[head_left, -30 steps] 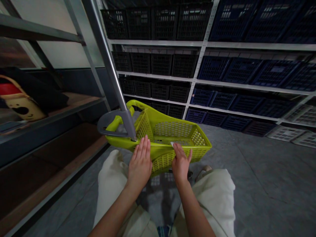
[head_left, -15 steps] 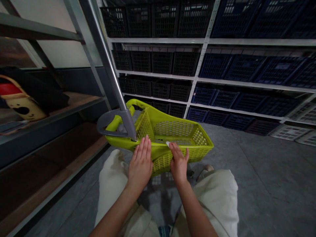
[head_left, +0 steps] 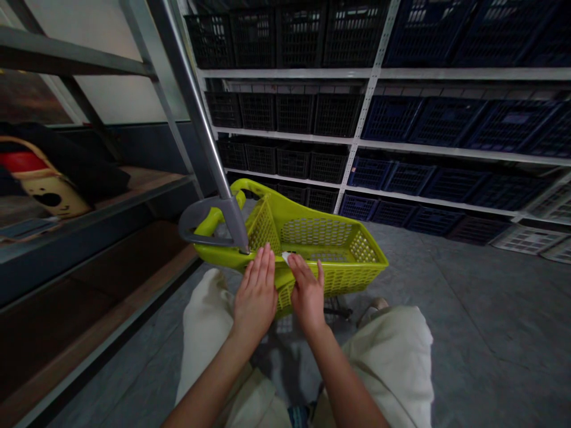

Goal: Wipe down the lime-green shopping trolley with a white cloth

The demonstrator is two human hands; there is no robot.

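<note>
Hands on lime-green shopping basket (head_left: 321,238)
Left hand (head_left: 256,291) lies open on its rim; right hand (head_left: 307,295) curls against a white tag (head_left: 284,257), grip unclear.

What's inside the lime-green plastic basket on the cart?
The lime-green plastic basket shows its perforated floor, with a small white scrap at the right hand's fingertips. The near part is covered by that hand and the left hand, so what lies there cannot be seen.
</note>
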